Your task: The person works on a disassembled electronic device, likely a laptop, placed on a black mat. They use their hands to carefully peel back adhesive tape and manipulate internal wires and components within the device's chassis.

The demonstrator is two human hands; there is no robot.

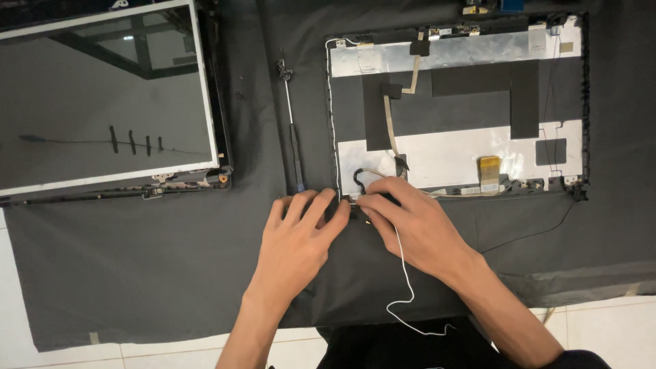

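White wire (403, 273) pinched by right hand (417, 222), left hand (301, 232) flat beside, lid shell (458, 109) above

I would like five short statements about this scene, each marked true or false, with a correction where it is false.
1. Both hands rest at the lower left corner of the open grey laptop lid back cover. True.
2. The long thin black-handled screwdriver is held in the left hand. False: it lies on the dark grey cloth, just above that hand.
3. A thin white wire trails from under the right hand towards the person. True.
4. The flat screen panel with a white frame lies to the right of the cover. False: it lies to the left.
5. The cloth is spread over a wooden floor. False: white tiles show at its edge.
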